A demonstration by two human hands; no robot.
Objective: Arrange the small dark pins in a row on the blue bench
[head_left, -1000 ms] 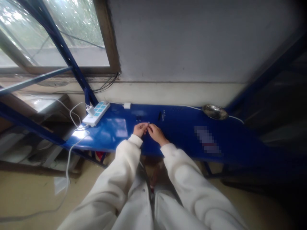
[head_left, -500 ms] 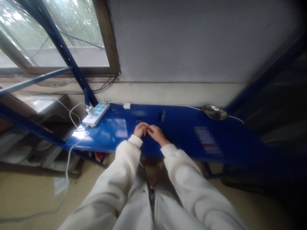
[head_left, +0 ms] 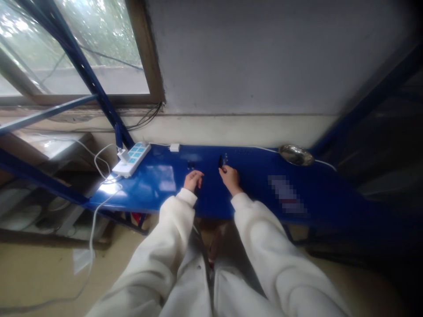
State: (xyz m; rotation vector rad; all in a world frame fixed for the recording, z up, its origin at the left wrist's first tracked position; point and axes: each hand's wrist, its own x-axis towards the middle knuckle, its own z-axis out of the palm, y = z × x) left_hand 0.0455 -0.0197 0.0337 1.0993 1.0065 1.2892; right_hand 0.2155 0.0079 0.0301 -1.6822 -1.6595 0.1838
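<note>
My left hand [head_left: 193,180] hovers over the front of the blue tabletop [head_left: 208,198], its thumb and fingertips pinched together. Whatever is in that pinch is too small to make out. Farther right, my right hand [head_left: 230,178] has its fingers bent and closed, the fingertips at the near end of a short black stick-like piece [head_left: 220,160]. Small clear pieces [head_left: 225,156] lie right beside that stick, partly behind the fingers. I cannot tell what, if anything, the right fingers grip. Small dark pieces [head_left: 191,165] lie just beyond my left hand.
A white power strip [head_left: 127,166] with a plug and cables lies on the left. A white adapter [head_left: 174,148] sits at the back edge. Toward the right are a shiny metal bowl [head_left: 296,155] and a blurred-out sheet [head_left: 287,194]. Tiny pieces [head_left: 243,152] lie along the back.
My hands were together at the fingertips; the right has parted from the left and moved right and forward to the black stick and clear pieces. The left has stayed almost in place.
</note>
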